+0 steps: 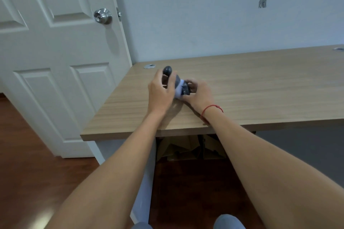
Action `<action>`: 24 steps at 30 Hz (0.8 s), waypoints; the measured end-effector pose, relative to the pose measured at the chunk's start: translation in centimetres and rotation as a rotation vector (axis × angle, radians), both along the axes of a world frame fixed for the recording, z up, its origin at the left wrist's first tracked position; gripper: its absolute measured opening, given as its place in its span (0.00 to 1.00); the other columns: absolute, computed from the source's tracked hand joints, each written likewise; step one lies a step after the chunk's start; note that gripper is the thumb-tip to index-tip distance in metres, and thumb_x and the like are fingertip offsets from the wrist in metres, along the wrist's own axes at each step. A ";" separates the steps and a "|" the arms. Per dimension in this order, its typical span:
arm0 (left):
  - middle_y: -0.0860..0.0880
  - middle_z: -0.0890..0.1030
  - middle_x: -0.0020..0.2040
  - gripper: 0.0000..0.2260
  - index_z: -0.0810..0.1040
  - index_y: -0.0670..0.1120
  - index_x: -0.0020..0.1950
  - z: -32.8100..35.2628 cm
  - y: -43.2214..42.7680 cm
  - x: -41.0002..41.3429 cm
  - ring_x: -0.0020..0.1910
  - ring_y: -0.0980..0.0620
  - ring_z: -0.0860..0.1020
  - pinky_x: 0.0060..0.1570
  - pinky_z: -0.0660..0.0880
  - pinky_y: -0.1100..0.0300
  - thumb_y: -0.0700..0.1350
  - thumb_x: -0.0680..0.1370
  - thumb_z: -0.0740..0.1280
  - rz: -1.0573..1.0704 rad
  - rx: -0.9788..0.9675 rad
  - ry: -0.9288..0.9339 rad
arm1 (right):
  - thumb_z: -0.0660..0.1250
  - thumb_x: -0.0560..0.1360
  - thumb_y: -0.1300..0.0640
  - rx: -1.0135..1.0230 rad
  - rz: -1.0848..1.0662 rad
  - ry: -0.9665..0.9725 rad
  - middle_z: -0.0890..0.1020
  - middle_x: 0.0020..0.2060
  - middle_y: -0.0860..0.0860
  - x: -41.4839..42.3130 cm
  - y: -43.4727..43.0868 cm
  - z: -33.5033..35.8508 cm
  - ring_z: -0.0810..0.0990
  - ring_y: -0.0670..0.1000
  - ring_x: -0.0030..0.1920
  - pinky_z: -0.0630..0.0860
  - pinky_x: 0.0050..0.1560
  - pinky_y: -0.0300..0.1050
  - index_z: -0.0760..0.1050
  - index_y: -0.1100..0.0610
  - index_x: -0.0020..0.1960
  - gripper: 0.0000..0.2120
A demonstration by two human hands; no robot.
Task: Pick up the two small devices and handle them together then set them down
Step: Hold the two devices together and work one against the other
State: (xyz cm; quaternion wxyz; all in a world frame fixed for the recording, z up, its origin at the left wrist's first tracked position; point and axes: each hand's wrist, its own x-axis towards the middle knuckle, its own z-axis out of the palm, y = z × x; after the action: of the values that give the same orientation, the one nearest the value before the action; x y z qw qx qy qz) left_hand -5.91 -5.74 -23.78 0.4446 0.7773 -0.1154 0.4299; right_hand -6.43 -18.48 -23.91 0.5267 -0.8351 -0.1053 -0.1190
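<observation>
Fingers of the left hand [161, 92]: curled around the dark rounded device [168, 71], whose rounded top stands out above them; the hold looks closed, but motion blur makes the exact contact hard to read.
Fingers of the right hand [199, 93]: bent around the dark flat device [185, 89] from the right side; how tightly they close cannot be told, because they are partly hidden behind it.
Pale part [179, 87]: a whitish piece sits between the two dark devices; to which one it belongs cannot be told.
Place of the devices: both are just above the tabletop [260, 83], near its left end, pressed against each other between the two hands.
Reason for the hold: each hand takes one device from its own side, so the person can probably bring them together and turn them without letting either one drop.
Height: the hands stay low, close to the wood, which would make the setting down short and safe.
Step, as a judgement: the handling together seems in progress; the setting down is not yet done.
Wrist: a red string bracelet [211, 108] circles the right wrist.
Surroundings: a white door [55, 52] stands to the left of the tabletop.
</observation>
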 end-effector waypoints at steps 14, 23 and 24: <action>0.52 0.77 0.37 0.04 0.75 0.45 0.47 -0.1 -0.7 0.0 0.34 0.57 0.73 0.34 0.70 0.69 0.45 0.78 0.65 0.074 0.140 -0.017 | 0.77 0.67 0.62 0.023 -0.039 -0.002 0.83 0.57 0.55 -0.1 0.1 -0.1 0.81 0.53 0.57 0.77 0.60 0.44 0.78 0.58 0.63 0.24; 0.50 0.77 0.36 0.06 0.74 0.44 0.45 0.0 -1.8 0.1 0.32 0.58 0.73 0.33 0.69 0.72 0.45 0.78 0.65 0.073 0.118 -0.012 | 0.76 0.69 0.63 0.048 -0.028 0.000 0.84 0.55 0.55 -0.3 -0.1 0.0 0.82 0.53 0.57 0.78 0.62 0.49 0.78 0.59 0.62 0.22; 0.50 0.78 0.37 0.07 0.75 0.43 0.46 0.3 -1.6 0.4 0.34 0.55 0.74 0.34 0.69 0.69 0.46 0.79 0.64 0.135 -0.008 0.020 | 0.76 0.68 0.62 0.034 -0.021 0.006 0.83 0.58 0.55 -0.3 -0.1 0.0 0.81 0.53 0.58 0.77 0.63 0.48 0.77 0.59 0.64 0.24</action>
State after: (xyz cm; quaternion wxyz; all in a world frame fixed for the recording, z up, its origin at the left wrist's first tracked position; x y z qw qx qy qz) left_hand -5.53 -7.33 -23.50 0.4189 0.7856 -0.0564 0.4518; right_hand -6.72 -18.58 -23.90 0.5399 -0.8274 -0.0928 -0.1241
